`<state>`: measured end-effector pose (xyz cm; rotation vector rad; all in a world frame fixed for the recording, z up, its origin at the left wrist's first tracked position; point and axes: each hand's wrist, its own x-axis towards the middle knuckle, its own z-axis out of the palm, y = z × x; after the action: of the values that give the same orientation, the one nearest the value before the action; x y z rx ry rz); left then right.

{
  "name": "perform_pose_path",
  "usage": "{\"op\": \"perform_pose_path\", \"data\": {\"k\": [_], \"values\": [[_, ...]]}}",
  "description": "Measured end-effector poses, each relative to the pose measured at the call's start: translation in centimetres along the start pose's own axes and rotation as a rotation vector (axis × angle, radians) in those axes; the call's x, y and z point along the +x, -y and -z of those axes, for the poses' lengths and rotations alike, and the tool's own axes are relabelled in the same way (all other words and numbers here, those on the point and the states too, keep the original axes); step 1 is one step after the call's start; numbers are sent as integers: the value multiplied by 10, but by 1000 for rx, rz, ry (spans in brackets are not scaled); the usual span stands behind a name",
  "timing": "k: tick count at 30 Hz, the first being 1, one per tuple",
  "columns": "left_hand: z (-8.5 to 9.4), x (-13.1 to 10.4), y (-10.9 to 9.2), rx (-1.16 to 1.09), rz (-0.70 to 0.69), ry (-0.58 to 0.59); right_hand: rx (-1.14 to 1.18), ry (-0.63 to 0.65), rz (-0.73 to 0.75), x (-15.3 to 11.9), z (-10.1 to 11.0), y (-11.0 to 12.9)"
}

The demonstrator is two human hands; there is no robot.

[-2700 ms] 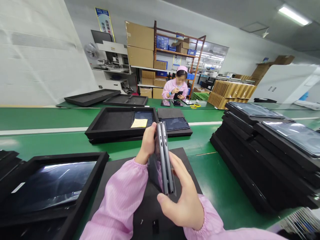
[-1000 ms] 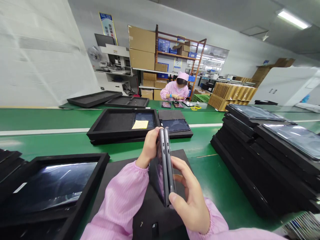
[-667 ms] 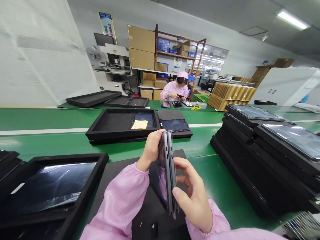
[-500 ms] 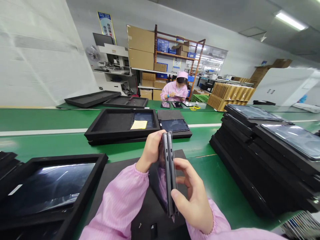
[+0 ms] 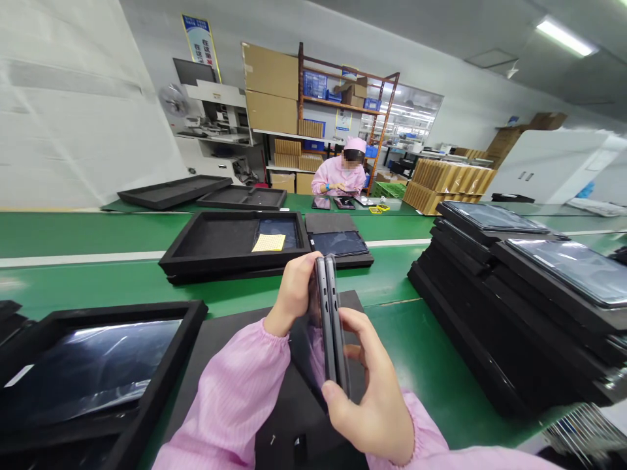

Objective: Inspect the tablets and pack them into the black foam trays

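Two dark tablets (image 5: 326, 326) stand on edge, face against face, between my hands, their long side edges turned toward me. My left hand (image 5: 294, 290) is closed on their far left corner, its fingers partly hidden behind them. My right hand (image 5: 372, 391) grips the right side, with the thumb on the near edge and the fingers bent behind. Under the tablets lies a black foam mat (image 5: 225, 352) on the green bench. On the mat are a small screw (image 5: 273, 440) and a small black piece (image 5: 300, 449).
Left is a black foam tray (image 5: 193, 333) with a screen. Ahead sits another tray (image 5: 235, 267) with a yellow sticker sheet (image 5: 269, 243), beside a tablet (image 5: 337, 243). Stacked trays with screens (image 5: 490, 313) rise at right. A person in pink (image 5: 340, 173) works across the bench (image 5: 392, 261).
My right thumb has shifted left and slightly up along the tablets' near edge. The view has moved slightly. The co-worker's hands have come lower.
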<state>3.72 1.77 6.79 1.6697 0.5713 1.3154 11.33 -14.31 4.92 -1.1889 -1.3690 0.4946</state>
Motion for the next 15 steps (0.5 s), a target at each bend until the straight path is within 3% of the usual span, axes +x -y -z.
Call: {"op": "perform_pose_path", "data": {"k": [10, 15], "values": [[1, -2, -1, 41, -29, 6, 96, 15, -6, 0, 5, -3], [-5, -7, -3, 55, -50, 79, 213, -15, -78, 3, 11, -7]]}}
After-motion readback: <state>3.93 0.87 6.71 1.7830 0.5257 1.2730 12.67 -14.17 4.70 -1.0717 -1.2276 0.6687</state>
